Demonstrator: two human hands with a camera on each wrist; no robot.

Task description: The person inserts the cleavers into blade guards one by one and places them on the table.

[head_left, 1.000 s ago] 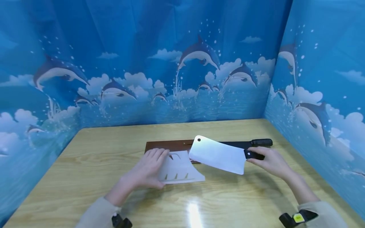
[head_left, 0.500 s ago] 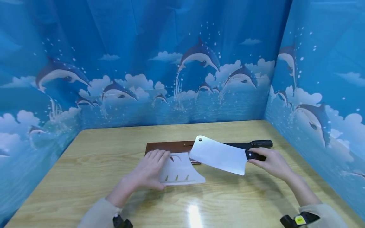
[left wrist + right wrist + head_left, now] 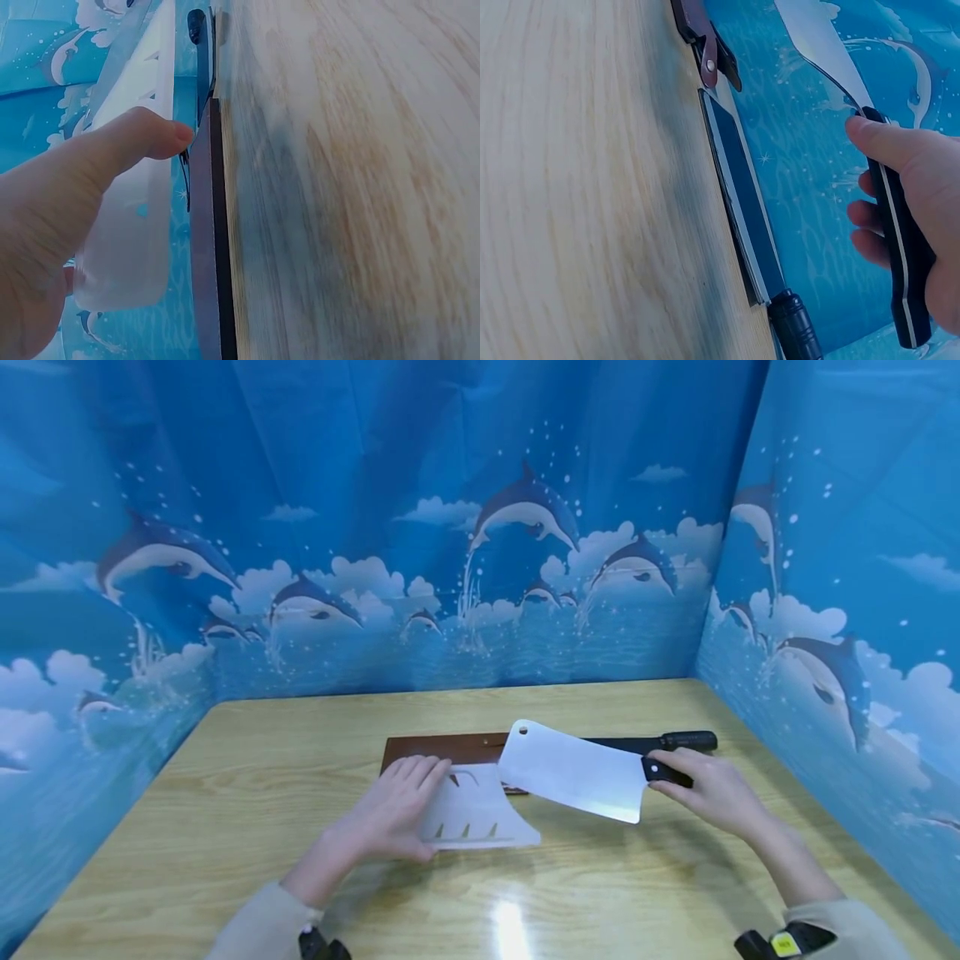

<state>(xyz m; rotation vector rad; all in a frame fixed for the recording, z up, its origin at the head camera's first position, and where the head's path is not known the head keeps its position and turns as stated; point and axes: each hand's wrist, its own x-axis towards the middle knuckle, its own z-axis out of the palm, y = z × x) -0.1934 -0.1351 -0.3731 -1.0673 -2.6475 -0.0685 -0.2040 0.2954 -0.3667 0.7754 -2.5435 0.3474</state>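
Observation:
My left hand grips a white plastic blade cover with small slots, holding its left end between thumb and fingers. In the left wrist view the blade cover looks translucent and stands apart from the tabletop. My right hand holds a cleaver by its black handle. The broad shiny blade points left, a small hole near its far corner. Its end reaches the cover's right edge in the head view; whether they touch I cannot tell. In the right wrist view, fingers of the right hand wrap the riveted handle.
Behind both hands a brown sheath with a snap strap lies on the wooden table. To its right lies a dark-bladed knife with a black ridged handle. A blue dolphin-print curtain encloses the back and sides.

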